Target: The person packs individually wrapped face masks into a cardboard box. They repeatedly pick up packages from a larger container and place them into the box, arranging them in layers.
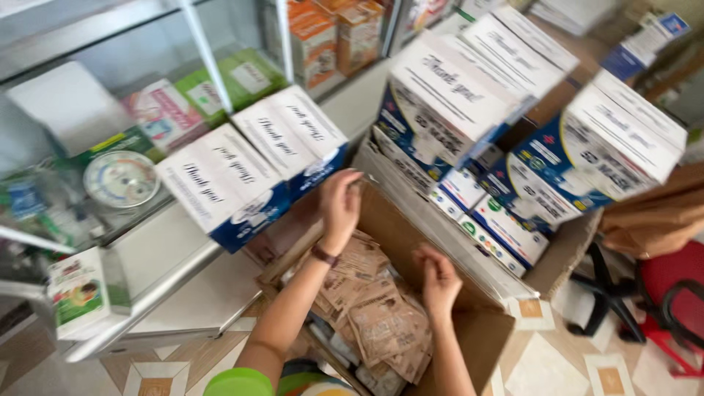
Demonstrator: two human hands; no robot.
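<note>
An open brown cardboard box (469,334) stands on the floor below me, holding several flat tan paper packets (381,323). My left hand (339,205) is raised at the box's far edge, fingers curled against the flap beside two white-and-blue boxes (249,172) lying on a counter edge. A dark band sits on that wrist. My right hand (438,279) hangs inside the box over the packets, fingers bent, with nothing visibly gripped.
A glass display counter (110,147) with small packages and a round dial fills the left. Stacks of white-and-blue boxes (528,132) lean on the box's right side. A red stool (671,293) and a brown bag (653,220) stand at right. The floor is patterned tile.
</note>
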